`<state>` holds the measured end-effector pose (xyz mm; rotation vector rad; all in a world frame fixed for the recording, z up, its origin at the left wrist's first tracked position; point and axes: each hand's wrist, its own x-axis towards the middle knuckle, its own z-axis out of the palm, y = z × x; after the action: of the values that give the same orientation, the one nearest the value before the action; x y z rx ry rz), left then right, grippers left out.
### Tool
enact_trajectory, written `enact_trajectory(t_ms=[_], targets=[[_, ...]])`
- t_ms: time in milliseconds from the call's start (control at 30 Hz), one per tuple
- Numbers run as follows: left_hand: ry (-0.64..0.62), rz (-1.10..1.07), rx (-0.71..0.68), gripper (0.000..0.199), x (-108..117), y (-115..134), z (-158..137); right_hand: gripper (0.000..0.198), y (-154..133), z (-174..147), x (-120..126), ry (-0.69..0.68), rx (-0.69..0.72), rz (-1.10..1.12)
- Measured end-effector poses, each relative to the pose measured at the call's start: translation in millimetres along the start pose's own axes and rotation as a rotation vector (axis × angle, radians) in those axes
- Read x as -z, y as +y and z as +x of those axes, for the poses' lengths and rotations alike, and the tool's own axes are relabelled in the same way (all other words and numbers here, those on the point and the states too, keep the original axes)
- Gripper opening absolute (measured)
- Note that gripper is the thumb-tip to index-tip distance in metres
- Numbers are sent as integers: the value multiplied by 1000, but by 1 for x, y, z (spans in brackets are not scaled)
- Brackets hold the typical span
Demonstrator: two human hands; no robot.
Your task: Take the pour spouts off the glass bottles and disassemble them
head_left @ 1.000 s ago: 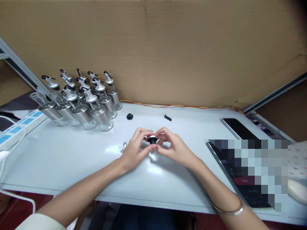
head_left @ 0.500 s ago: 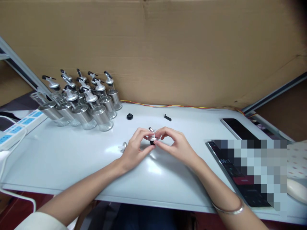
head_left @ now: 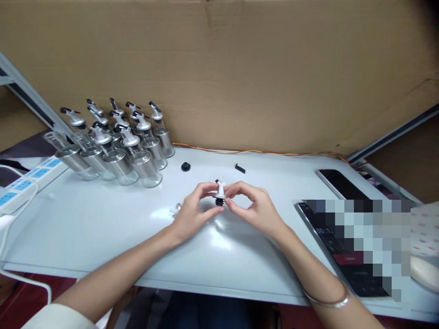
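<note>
Between my hands, above the table (head_left: pixel 164 256), I hold a silver pourer spout (head_left: pixel 221 189) upright, its black ribbed stopper facing down and a small black flap at its tip. My left hand (head_left: pixel 194 210) pinches it from the left, thumb near the stopper. From the right, my right hand (head_left: pixel 255 205) grips its rim between thumb and fingers. A second silver spout piece (head_left: pixel 175 210) lies beside my left hand, partly hidden by it. Farther back are a black rubber stopper (head_left: pixel 185 167) and a small black flap piece (head_left: pixel 240 168).
Several glass and steel bottles (head_left: pixel 142 164), most with spouts, stand at the back left near a power strip (head_left: pixel 24 185). On the right lie a phone (head_left: pixel 339 185), a partly blurred tablet-like device (head_left: pixel 329 242) and a white mouse (head_left: pixel 424 273). Wires (head_left: pixel 247 151) run along the cardboard wall.
The pourer spout now stands more upright and shows more between my hands, its ribbed stopper in plain sight. My right fingers have shifted slightly to the right.
</note>
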<state>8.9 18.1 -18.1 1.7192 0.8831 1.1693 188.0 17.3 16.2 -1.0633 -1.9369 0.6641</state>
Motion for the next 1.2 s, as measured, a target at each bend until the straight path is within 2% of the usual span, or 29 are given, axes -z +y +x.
enact_trajectory(t_ms=[200,333,467,700,867,933,1067,1200], targets=[[31,111,-100,26,2,0,1,10,2,0,0,-28,-3,-6],[60,131,-90,23,4,1,1,12,0,1,1,8,108,-32],[64,109,-62,19,3,2,0,11,0,1,1,-41,140,-10],[121,65,-49,34,-1,-6,-1,10,2,0,0,-51,97,-25],[89,199,-168,21,3,0,1,18,2,0,-1,-54,72,-20],[68,235,-197,20,3,1,1,15,1,0,-2,-64,71,-30],[38,187,-143,30,1,-2,-1,8,1,0,-3,-69,69,-46],[43,92,-78,53,-1,-7,-2,12,2,-1,-3,-35,76,-38]])
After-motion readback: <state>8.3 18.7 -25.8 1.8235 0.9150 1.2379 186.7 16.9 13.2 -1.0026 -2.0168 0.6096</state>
